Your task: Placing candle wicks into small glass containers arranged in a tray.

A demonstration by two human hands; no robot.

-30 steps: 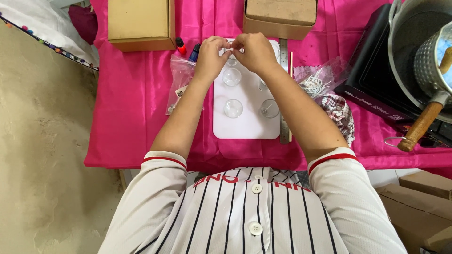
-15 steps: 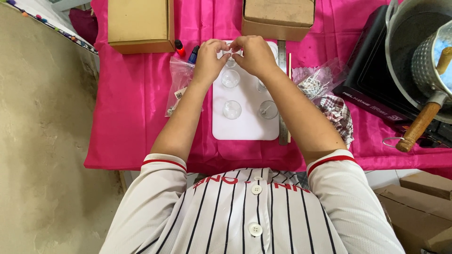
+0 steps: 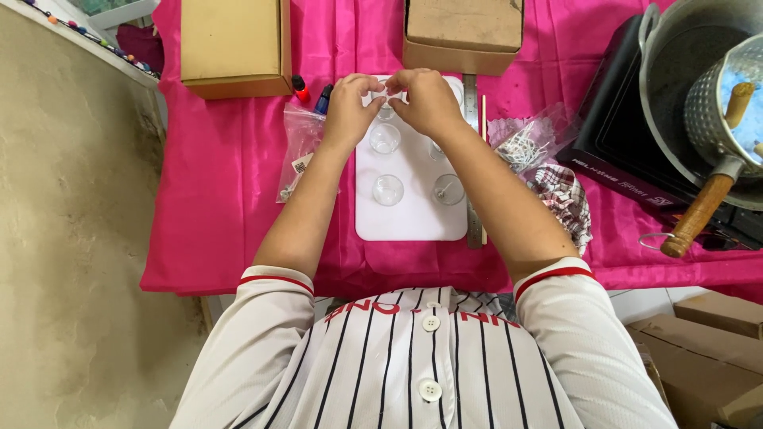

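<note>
Both hands meet at the far end of a white rectangular tray [image 3: 409,222]: left hand [image 3: 350,107] and right hand [image 3: 425,99] pinch, fingertip to fingertip, around a small clear glass cup [image 3: 385,102]. Grip is closed on it from both sides, but fingers cover most of the cup, so can't tell if anything else is pinched w/ it.

On the tray, nearer the body, sit more small clear glass cups [image 3: 388,189], upright, apart from each other; one is partly hidden behind the right wrist. A thin metal ruler [image 3: 473,159] lies along the tray's right edge, its middle covered by the right forearm.

Left of the tray, a clear plastic bag [image 3: 300,151] w/ small bits inside, too small to make out. Right of it, another clear bag of white wicks [image 3: 524,143], then a checked cloth [image 3: 564,199].

All rests on a table under a bright pink satin cloth [image 3: 230,199]. Two brown cardboard boxes [image 3: 234,44] at the far edge, cut off by the frame. At right, a black cooktop [image 3: 628,135] carries a big metal pot [image 3: 675,71], partly out of view, w/ a wooden-handled metal pitcher [image 3: 715,111] in it. Beige floor [image 3: 71,238] at left; more cartons lower right.
</note>
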